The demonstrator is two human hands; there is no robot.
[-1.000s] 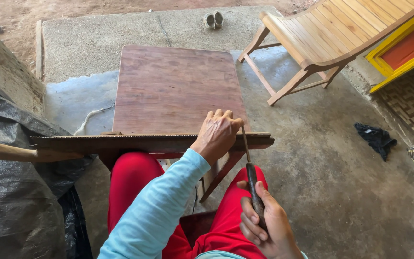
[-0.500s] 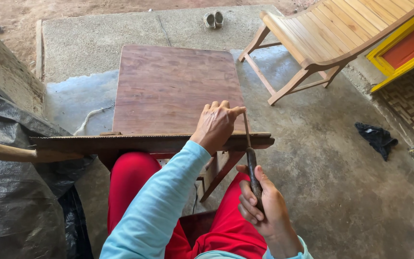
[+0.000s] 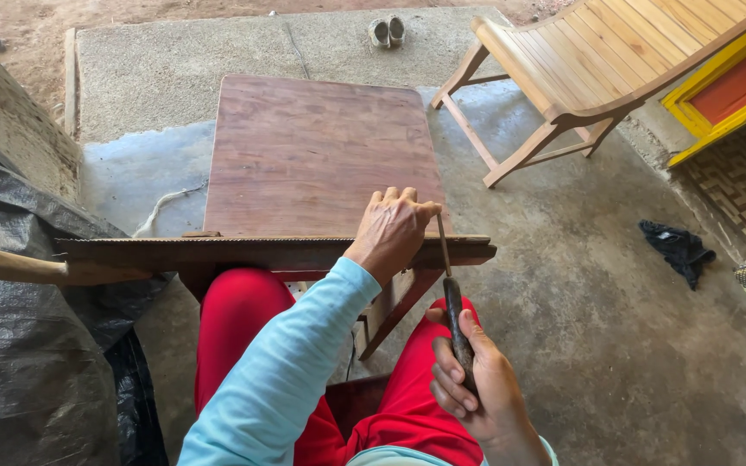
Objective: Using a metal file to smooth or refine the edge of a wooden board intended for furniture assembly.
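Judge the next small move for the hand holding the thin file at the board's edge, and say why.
Probably a short push stroke forward: the right hand grips the thin dark-handled metal file, its tip meeting the edge of the long brown wooden board beside the left hand, which presses down on the board, seemingly to steady it.

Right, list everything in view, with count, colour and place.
flat reddish-brown wooden board: one, centre, on the concrete floor.
saw blade with wooden handle: one, dark brown, across the lap.
slatted wooden folding chair: one, tan, upper right.
pair of shoes: one, grey, top.
black cloth: one, right floor.
black plastic sheet: one, left.
thin metal file with dark handle: one, in right hand.
left hand: resting on the saw blade.
right hand: grip shut on file handle.
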